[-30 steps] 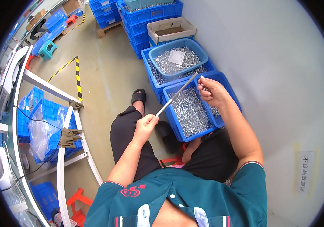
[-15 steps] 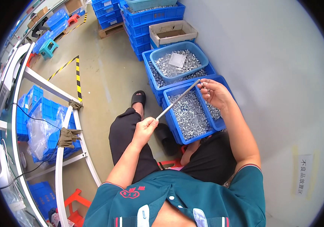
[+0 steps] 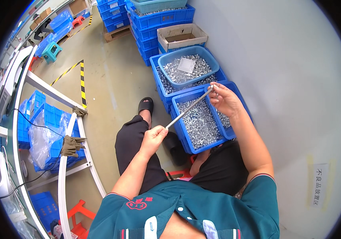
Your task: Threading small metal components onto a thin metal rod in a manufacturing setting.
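The left hand is closed around the lower end of a thin metal rod, which slants up over the blue bin of small metal parts. At the rod's upper tip, above the bin's far edge, the right hand pinches something too small to identify. Risk: a tilt of the rod or a loosened pinch could drop parts outside the bin onto the concrete floor. Left of the bin stands a white rack; behind it, 1 round blue tub and stacked crates; right of it, a grey wall
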`<state>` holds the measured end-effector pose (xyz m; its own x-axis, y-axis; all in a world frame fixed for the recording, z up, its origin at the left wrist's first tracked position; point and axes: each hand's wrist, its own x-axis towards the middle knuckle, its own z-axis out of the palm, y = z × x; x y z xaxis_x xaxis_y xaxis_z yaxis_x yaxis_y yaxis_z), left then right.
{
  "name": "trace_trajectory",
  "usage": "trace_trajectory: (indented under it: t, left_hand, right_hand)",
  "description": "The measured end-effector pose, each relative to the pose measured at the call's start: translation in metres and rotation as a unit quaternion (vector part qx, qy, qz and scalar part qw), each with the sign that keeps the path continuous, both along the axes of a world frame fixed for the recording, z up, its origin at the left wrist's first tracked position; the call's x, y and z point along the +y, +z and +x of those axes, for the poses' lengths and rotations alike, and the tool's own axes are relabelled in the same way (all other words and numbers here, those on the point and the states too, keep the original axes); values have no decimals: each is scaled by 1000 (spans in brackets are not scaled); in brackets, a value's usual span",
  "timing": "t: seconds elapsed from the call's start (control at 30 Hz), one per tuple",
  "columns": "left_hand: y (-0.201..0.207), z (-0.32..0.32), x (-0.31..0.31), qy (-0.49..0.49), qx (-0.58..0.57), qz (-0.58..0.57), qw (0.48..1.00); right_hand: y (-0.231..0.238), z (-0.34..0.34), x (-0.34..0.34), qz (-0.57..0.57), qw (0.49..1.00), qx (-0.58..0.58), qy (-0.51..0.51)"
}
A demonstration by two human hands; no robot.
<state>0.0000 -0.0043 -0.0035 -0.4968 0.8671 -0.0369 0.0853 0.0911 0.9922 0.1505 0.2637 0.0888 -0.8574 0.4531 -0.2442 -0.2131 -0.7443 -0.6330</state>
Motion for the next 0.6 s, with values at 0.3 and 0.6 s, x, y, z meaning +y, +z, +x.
trace_trajectory:
  t: [0.3,0.6]
  left_hand:
    - [2,-1,-1,1,-3,7,1000]
    - [2,-3,-1,-49,-85,9,995]
  right_hand:
    - [20,-1,-7,153,985,-80,3]
    - [26,4,-2,263,960,-84,40]
